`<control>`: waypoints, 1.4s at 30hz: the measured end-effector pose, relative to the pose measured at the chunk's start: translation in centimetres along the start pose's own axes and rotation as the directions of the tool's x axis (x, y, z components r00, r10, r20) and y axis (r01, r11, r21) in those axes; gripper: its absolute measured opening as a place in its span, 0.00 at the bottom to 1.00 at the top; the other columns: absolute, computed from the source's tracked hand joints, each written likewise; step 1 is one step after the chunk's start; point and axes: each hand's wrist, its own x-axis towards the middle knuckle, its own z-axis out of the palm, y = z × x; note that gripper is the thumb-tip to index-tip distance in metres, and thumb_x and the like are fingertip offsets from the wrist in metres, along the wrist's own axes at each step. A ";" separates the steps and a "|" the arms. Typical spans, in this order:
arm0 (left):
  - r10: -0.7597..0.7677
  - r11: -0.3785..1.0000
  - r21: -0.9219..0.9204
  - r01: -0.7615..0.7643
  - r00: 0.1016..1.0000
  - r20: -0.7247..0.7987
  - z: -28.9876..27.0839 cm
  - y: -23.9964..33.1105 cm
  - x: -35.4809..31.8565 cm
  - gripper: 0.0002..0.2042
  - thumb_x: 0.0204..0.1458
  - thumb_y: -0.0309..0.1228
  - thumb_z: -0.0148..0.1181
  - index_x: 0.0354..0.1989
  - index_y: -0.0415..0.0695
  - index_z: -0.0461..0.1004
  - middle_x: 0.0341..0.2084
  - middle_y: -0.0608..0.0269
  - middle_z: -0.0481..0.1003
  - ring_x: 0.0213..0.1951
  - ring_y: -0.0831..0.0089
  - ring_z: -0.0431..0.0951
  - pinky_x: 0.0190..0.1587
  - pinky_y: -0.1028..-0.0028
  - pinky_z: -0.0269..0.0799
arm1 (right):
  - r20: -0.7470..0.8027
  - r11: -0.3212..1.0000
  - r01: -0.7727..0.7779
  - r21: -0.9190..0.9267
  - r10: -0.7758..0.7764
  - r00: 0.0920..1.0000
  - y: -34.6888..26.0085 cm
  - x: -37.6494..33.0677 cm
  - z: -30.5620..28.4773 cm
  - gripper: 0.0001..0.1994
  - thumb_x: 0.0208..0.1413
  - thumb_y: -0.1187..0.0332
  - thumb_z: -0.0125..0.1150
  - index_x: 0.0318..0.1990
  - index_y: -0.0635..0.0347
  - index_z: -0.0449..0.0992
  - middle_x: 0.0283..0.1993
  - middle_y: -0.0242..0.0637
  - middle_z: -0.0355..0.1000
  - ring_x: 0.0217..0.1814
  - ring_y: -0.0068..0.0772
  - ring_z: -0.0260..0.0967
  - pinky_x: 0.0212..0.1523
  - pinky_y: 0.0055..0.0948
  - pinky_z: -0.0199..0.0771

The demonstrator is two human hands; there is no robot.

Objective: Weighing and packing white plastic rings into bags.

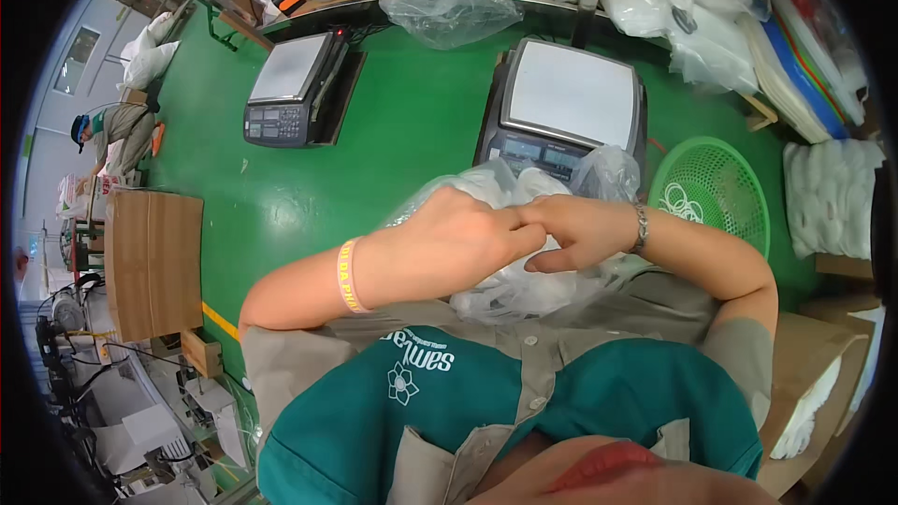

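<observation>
My left hand (468, 236), with a pale pink-and-yellow band on its wrist, is curled closed. Against its fingertips presses my right hand (582, 229), its thumb and index finger bent together and a chain bracelet at the wrist. What the meeting fingers grip, if anything, is hidden. Directly under both hands, at my lap, lies a clear plastic bag (524, 295) with white contents. Part of its loose film shows beyond my right hand, by the front of a scale (572, 98) with a pale flat top.
A green mesh basket (739, 168) holding white rings stands right of my right forearm. Farther left sits a second scale (288, 70). Bagged white goods (828, 196) and cartons line the right side. At left are a tall cardboard box (154, 262) and a crouching person (122, 136).
</observation>
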 end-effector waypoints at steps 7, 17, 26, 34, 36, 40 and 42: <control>-0.507 0.770 -0.456 0.446 0.862 -0.015 0.1 2.8 -3.5 0.20 0.43 0.26 0.61 0.46 0.44 0.62 0.25 0.57 0.75 0.28 0.64 0.77 0.26 0.72 0.70 | -0.517 0.958 -0.007 -0.286 -0.148 0.843 -0.8 -1.2 -0.7 0.10 0.45 0.74 0.55 0.38 0.55 0.73 0.37 0.39 0.72 0.37 0.42 0.69 0.35 0.32 0.70; -0.515 0.857 -0.204 0.473 0.775 -0.365 -4.3 -0.8 -8.4 0.04 0.40 0.25 0.61 0.24 0.39 0.73 0.19 0.61 0.70 0.24 0.64 0.69 0.30 0.73 0.65 | -0.360 0.518 -0.194 -0.833 -0.243 0.901 -4.2 -4.9 -2.6 0.08 0.35 0.69 0.64 0.23 0.52 0.70 0.26 0.29 0.60 0.34 0.30 0.60 0.41 0.34 0.56; -0.260 0.900 0.119 0.418 0.736 -0.625 -5.6 -1.2 -8.2 0.13 0.39 0.33 0.64 0.15 0.39 0.68 0.43 0.60 0.71 0.41 0.65 0.68 0.47 0.68 0.59 | -0.577 0.223 -0.534 -0.816 -0.375 0.726 -7.2 -8.0 -4.9 0.09 0.34 0.68 0.63 0.19 0.58 0.67 0.36 0.34 0.64 0.40 0.37 0.60 0.42 0.36 0.58; -0.432 0.899 -0.223 0.377 0.675 -0.598 -6.9 -2.8 -8.1 0.05 0.49 0.20 0.53 0.33 0.36 0.75 0.43 0.59 0.73 0.39 0.73 0.74 0.39 0.79 0.69 | -0.272 0.566 -0.086 -0.820 -0.253 0.928 -6.5 -6.1 -2.5 0.08 0.34 0.78 0.57 0.24 0.56 0.66 0.32 0.30 0.66 0.35 0.32 0.63 0.41 0.32 0.60; -0.410 0.912 -0.239 0.333 0.726 -0.552 -7.0 -2.7 -8.0 0.05 0.48 0.20 0.53 0.33 0.37 0.75 0.44 0.59 0.72 0.40 0.73 0.73 0.40 0.78 0.69 | -0.285 0.484 -0.200 -0.852 -0.107 0.953 -4.7 -5.9 -2.0 0.10 0.35 0.79 0.55 0.28 0.54 0.69 0.25 0.32 0.60 0.29 0.32 0.63 0.34 0.29 0.60; -0.430 0.898 -0.285 0.336 0.811 -0.397 -6.5 -2.1 -8.4 0.05 0.47 0.20 0.55 0.33 0.38 0.74 0.44 0.59 0.71 0.40 0.70 0.73 0.39 0.77 0.70 | -0.391 0.365 -0.345 -0.865 -0.059 0.918 -3.9 -6.4 -2.8 0.09 0.37 0.76 0.54 0.30 0.53 0.72 0.25 0.34 0.63 0.28 0.34 0.64 0.30 0.30 0.63; -0.440 0.894 -0.266 0.360 0.815 -0.377 -6.3 -2.4 -8.6 0.05 0.48 0.21 0.55 0.34 0.37 0.74 0.40 0.60 0.74 0.36 0.70 0.74 0.37 0.77 0.69 | -0.434 0.273 -0.405 -0.872 -0.052 0.899 -4.0 -6.9 -3.5 0.09 0.37 0.73 0.56 0.30 0.52 0.73 0.25 0.35 0.63 0.29 0.34 0.65 0.28 0.32 0.64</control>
